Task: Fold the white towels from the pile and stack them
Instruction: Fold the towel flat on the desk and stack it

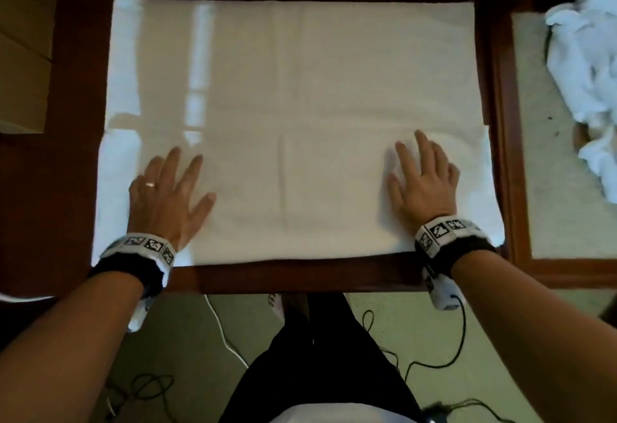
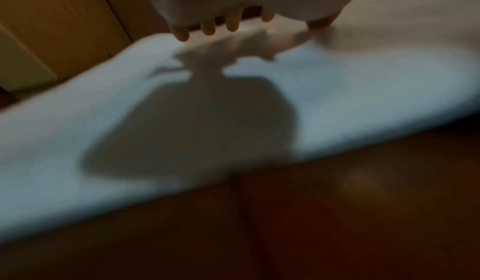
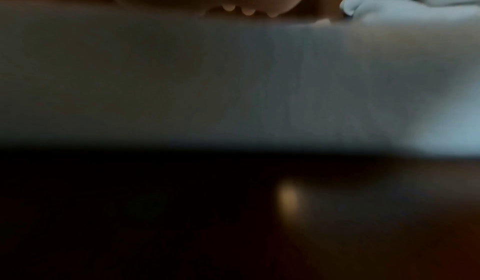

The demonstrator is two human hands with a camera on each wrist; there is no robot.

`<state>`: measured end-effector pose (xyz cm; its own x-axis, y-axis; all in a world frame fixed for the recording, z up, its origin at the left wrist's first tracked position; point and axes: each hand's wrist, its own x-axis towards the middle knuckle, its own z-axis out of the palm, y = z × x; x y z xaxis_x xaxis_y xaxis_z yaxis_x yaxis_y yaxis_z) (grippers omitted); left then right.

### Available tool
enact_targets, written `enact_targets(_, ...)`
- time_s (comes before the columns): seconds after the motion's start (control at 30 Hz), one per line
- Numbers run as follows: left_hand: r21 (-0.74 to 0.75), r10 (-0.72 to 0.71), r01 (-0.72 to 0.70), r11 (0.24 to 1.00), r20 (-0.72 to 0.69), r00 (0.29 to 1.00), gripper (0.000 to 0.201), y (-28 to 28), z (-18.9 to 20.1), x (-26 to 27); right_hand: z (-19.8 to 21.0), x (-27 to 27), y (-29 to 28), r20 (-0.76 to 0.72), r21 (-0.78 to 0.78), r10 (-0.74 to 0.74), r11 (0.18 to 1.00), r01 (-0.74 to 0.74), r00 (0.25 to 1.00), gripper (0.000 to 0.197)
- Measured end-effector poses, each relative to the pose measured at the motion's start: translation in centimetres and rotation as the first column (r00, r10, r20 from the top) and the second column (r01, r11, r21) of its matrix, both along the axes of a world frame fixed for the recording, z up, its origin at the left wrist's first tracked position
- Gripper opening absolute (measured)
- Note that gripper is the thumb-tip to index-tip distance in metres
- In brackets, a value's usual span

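A white towel (image 1: 293, 95) lies spread flat over the dark wooden table (image 1: 300, 275), its near part folded over into a second layer. My left hand (image 1: 168, 189) lies flat on the near left of the towel, fingers straight and spread, a ring on one finger. My right hand (image 1: 422, 175) lies flat on the near right, fingers straight. The pile of crumpled white towels (image 1: 587, 65) sits off to the right. In the left wrist view my fingertips (image 2: 207, 28) hover just over the towel (image 2: 337, 91). The right wrist view is dark and blurred; the towel (image 3: 311, 78) and pile (image 3: 415, 0) show.
A pale mat (image 1: 547, 169) in a wooden frame holds the pile at right. Cardboard boxes (image 1: 23, 42) stand at the left. Cables (image 1: 444, 352) trail over the green floor under the table's near edge, beside my legs.
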<state>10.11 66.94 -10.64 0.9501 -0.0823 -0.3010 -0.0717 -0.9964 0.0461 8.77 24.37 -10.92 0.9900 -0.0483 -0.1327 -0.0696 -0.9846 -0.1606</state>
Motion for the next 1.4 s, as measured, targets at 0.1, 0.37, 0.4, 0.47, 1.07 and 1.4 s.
enact_targets(0.1, 0.0, 0.044, -0.045, 0.999, -0.069, 0.997, 0.076, 0.2, -2.1, -4.6, -1.5, -4.7, 0.2, -0.172, -0.061, 0.024, 0.998, -0.035, 0.985, 0.066)
enact_targets(0.37, -0.06, 0.035, -0.035, 0.998, -0.003, 0.999, 0.081, -1.9, -1.6, -6.7, -0.9, -4.0, 3.0, -0.144, -0.014, 0.06, 0.998, -0.063, 0.988, 0.069)
enact_targets(0.4, -0.065, -0.014, 0.014, 0.998, 0.0, 1.0, 0.081, -2.9, -1.6, -6.6, -0.7, -3.9, 4.9, -0.108, 0.009, 0.116, 0.993, -0.116, 0.987, 0.069)
enact_targets(0.47, -0.047, -0.104, 0.104, 0.994, -0.014, 0.994, 0.081, -4.4, -2.2, -7.1, -0.9, -4.5, 8.8, -0.051, 0.036, 0.278, 0.96, -0.276, 0.959, 0.067)
enact_targets(1.07, -0.133, -0.091, 0.095, 0.987, 0.04, 0.995, 0.075, -8.6, -0.7, -5.7, 0.6, -1.7, -1.4, -0.19, -0.083, 0.0, 0.996, -0.016, 0.982, 0.074)
enact_targets(1.4, 0.058, 0.085, -0.078, 0.995, -0.114, 0.99, 0.073, 0.5, -2.0, -4.6, -0.4, -3.3, 5.6, -0.318, -0.028, 0.177, 0.98, -0.196, 0.931, 0.076)
